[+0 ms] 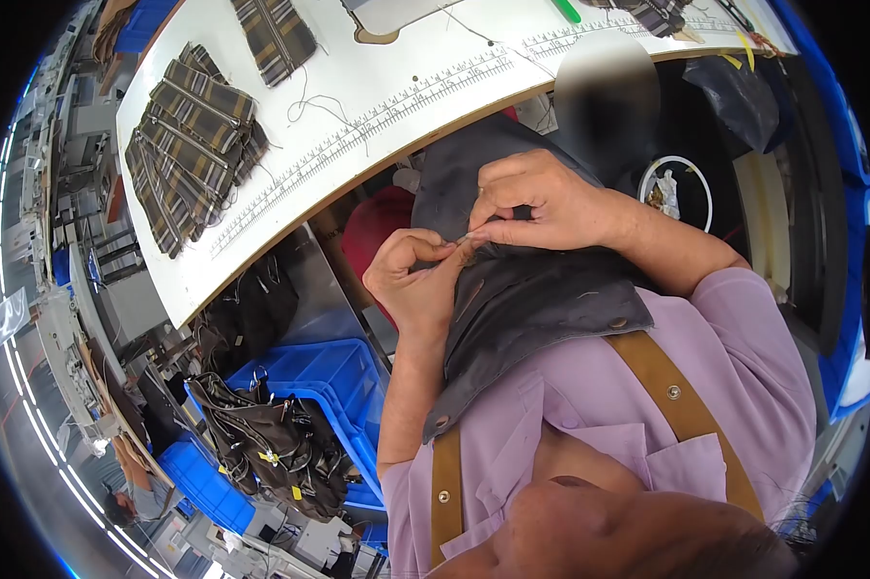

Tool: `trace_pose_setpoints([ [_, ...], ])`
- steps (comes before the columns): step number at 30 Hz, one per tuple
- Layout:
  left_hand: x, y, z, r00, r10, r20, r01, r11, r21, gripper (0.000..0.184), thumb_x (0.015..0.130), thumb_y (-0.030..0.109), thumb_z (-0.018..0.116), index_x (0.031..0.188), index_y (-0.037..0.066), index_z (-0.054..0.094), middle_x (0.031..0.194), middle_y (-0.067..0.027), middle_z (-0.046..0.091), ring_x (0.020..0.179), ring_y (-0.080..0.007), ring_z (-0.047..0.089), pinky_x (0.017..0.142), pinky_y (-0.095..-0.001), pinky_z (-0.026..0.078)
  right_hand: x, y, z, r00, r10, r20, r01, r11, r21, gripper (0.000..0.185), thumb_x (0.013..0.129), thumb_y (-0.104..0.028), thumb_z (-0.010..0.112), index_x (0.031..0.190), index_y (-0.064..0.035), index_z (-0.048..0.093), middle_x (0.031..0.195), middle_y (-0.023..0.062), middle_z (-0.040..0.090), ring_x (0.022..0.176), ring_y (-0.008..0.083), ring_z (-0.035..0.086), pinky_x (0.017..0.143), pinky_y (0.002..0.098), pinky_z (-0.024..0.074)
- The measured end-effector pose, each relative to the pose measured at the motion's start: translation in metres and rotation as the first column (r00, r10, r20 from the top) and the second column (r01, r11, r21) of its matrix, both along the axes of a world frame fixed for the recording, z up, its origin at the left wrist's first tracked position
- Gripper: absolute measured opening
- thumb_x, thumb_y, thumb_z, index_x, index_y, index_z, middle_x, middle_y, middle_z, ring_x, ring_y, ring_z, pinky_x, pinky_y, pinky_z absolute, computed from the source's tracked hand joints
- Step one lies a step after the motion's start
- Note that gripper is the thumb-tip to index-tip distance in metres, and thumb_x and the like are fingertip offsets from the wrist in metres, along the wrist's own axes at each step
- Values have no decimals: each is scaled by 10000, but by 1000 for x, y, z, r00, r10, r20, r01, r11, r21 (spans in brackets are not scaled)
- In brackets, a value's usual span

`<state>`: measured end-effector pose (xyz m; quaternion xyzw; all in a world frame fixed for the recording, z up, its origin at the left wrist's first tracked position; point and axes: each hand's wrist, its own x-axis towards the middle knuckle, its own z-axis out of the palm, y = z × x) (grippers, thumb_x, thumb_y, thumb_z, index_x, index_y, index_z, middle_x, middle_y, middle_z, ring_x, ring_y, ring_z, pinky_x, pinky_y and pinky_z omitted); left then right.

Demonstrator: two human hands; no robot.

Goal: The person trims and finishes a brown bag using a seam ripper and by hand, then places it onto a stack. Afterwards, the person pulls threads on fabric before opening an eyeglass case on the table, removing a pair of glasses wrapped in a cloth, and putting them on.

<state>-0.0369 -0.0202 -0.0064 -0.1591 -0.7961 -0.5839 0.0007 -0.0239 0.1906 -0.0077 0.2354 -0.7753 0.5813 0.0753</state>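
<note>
In front of the dark apron (541, 299), my two hands meet fingertip to fingertip. My left hand (415, 275) is closed in a pinch, thumb against fingers. My right hand (536, 207) pinches at the same spot, with its other fingers curled. Whatever is between the fingertips is too small to name. Above the hands lies the white table (396, 72) with a printed ruler scale along its near edge. A stack of plaid fabric pieces with zippers (193, 145) rests on its left part. Another plaid zipper piece (273, 39) lies farther back, near loose thread (319, 106).
Blue crates (333, 372) stand at lower left, with dark bags (271, 444) hung over them. A black plastic bag (739, 96) hangs at the table's right end. A green object (567, 10) lies on the table's far side. Another person (140, 492) is at far left.
</note>
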Motion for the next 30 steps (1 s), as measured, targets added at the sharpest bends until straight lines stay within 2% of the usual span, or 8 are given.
trace_pose_setpoints([
  [13,3,0,0,999,-46,-19,48,995,93,369,639,-46,919,673,38,561,721,-65,660,703,-94,629,634,-229,509,-1,0,-1,1000,3,19,-2,1000,-17,97,820,-69,780,879,-45,707,711,43,550,593,145,525,512,293,390],
  [16,7,-6,2,997,-31,-72,27,998,-63,333,646,-36,918,703,43,599,725,-61,682,730,-80,635,675,-222,509,0,-1,0,1000,2,14,-2,1000,-17,95,820,-65,776,878,-46,703,709,41,553,589,147,524,516,295,392],
  [18,9,0,8,1000,25,0,-25,998,-53,290,647,55,928,682,77,641,692,-18,692,660,-88,609,667,-243,469,0,-1,0,1000,0,1,0,1000,-16,94,820,-63,773,874,-44,698,705,41,554,587,149,523,518,297,392],
  [20,7,2,13,997,22,-76,-31,992,-118,246,663,100,921,695,96,677,681,3,699,621,-98,594,669,-257,434,0,-1,0,1000,-6,-6,6,1000,-16,89,821,-70,768,866,-49,694,693,37,550,583,156,524,523,305,391],
  [22,4,-2,17,957,-63,-284,-13,966,-258,195,694,101,895,742,100,706,690,3,702,613,-109,590,682,-267,406,0,0,1,1000,-19,-17,19,1000,0,89,820,-80,765,857,-52,689,686,39,546,581,167,528,524,314,393],
  [25,3,-4,20,920,-94,-380,-46,939,-341,169,711,90,868,800,103,725,701,1,702,645,-110,595,700,-272,364,1,3,4,999,-32,-42,33,999,23,94,820,-96,762,844,-52,683,679,44,538,578,182,535,520,325,399],
  [28,2,-11,17,910,-164,-381,19,934,-356,259,676,125,900,860,80,724,796,-23,699,680,-120,591,693,-280,405,1,4,6,998,-20,-63,20,1000,-2,92,822,-99,762,841,-51,686,664,43,527,570,183,525,518,322,396],
  [30,7,-4,21,974,-50,-222,8,982,-189,339,635,174,930,876,66,718,872,-38,664,713,-131,586,683,-284,437,1,2,5,997,-15,-71,13,999,-34,92,826,-102,765,843,-50,691,654,41,517,562,179,510,517,316,391],
])
